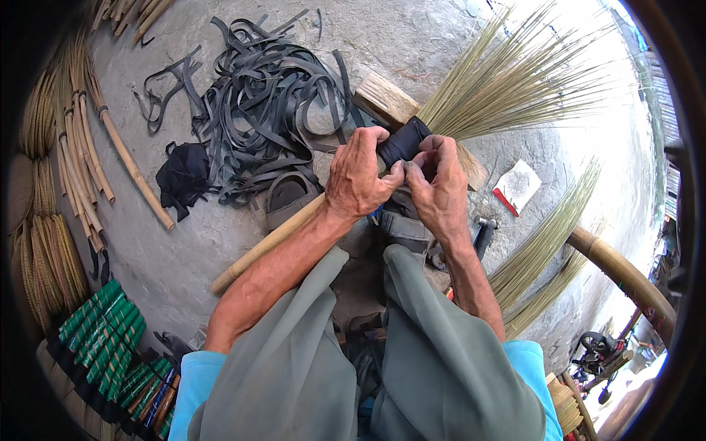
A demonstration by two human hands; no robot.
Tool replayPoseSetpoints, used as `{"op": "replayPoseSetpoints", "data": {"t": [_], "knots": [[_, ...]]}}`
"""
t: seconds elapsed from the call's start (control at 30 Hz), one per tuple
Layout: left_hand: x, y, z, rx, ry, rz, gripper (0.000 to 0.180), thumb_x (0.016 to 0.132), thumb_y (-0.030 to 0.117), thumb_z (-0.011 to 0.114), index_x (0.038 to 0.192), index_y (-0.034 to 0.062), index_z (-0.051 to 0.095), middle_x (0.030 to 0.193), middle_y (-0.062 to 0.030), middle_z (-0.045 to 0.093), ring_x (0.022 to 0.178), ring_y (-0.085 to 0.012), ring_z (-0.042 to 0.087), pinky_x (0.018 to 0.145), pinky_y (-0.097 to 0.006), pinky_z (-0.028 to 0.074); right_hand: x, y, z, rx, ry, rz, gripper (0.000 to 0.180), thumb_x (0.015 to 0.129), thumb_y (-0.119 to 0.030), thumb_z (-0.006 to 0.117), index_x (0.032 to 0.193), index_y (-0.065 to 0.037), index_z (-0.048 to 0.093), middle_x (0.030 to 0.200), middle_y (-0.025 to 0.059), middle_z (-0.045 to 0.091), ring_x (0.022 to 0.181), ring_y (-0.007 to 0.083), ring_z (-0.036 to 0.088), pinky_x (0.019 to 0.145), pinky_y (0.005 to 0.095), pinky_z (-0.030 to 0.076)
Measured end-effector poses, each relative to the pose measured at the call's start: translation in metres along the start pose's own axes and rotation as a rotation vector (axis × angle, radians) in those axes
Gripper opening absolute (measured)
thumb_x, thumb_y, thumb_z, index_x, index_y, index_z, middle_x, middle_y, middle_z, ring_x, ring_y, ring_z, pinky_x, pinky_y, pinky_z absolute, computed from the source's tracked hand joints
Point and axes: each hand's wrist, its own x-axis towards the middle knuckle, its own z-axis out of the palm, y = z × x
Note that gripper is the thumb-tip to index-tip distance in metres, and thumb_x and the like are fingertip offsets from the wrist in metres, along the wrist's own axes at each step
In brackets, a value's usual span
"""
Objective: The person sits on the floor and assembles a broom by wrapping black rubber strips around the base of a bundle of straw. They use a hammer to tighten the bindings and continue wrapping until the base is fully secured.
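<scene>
A broom of thin straw-coloured bristles [507, 92] lies slantwise before me, its bamboo handle [254, 257] running down to the left under my left forearm. Black rubber binding [404, 141] wraps its neck, which rests over a wooden block [386, 99]. My left hand [360, 176] is closed at the handle side of the binding, index finger and thumb bent against it. On the bristle side, my right hand [441, 184] pinches thumb and forefinger together close to the left thumb. Whatever sits between the right fingertips is too small to make out.
Tangled black rubber strips [257, 103] and a black cloth [184, 176] lie on the left floor. A hammer [485, 235], a white-and-red packet [517, 187] and loose bristles [548, 242] are at right. Bamboo sticks [132, 165] and green-wrapped handles [103, 331] line the left.
</scene>
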Motion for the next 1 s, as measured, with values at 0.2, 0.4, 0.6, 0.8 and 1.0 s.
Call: {"op": "replayPoseSetpoints", "data": {"t": [0.2,0.4,0.6,0.8,1.0], "knots": [[-0.002,0.001,-0.002,0.009,0.006,0.065,0.048,0.084,0.014,0.088,0.126,0.0113,0.065,0.119,-0.0093,0.067,0.112,-0.0327,0.069,0.097,-0.048,0.049,0.011,-0.013,-0.004,-0.101,-0.081,-0.032,0.032,0.094,-0.003,0.071,0.122,-0.001,0.055,0.093,0.0207,0.066,0.083,0.0388,0.07,0.078,0.048,0.058],[-0.002,-0.003,-0.003,-0.019,-0.021,0.106,0.031,0.088,0.015,0.086,0.116,0.0155,0.074,0.116,-0.0039,0.067,0.113,-0.0269,0.068,0.1,-0.047,0.047,0.024,-0.026,-0.002,-0.319,-0.165,-0.202,0.026,0.093,-0.001,0.066,0.116,0.0,0.054,0.097,0.0256,0.068,0.091,0.0487,0.071,0.081,0.0561,0.056],[-0.004,-0.008,-0.003,-0.111,0.006,0.065,0.026,0.091,0.019,0.085,0.115,0.0147,0.078,0.114,-0.0033,0.07,0.111,-0.0272,0.071,0.097,-0.047,0.049,0.032,-0.038,-0.004,-0.395,-0.25,-0.276,0.024,0.095,0.0,0.065,0.116,0.0,0.054,0.105,0.028,0.067,0.102,0.0523,0.07,0.086,0.0592,0.056],[-0.001,-0.001,-0.002,-0.086,0.026,0.021,0.021,0.092,0.017,0.085,0.112,0.0135,0.078,0.109,-0.0062,0.072,0.104,-0.0306,0.074,0.088,-0.046,0.055,0.019,-0.019,-0.012,-0.231,-0.159,-0.241,0.027,0.098,-0.007,0.072,0.12,0.001,0.059,0.107,0.0249,0.069,0.103,0.0472,0.071,0.09,0.0562,0.056],[-0.002,0.007,-0.008,-0.118,0.006,-0.047,0.016,0.094,0.016,0.086,0.108,0.0132,0.079,0.108,-0.0081,0.071,0.099,-0.0313,0.075,0.085,-0.045,0.06,-0.08,0.115,-0.088,-0.571,0.27,0.099,0.032,0.101,-0.017,0.078,0.121,0.004,0.064,0.112,0.0243,0.065,0.11,0.0428,0.063,0.099,0.0517,0.051]]}}
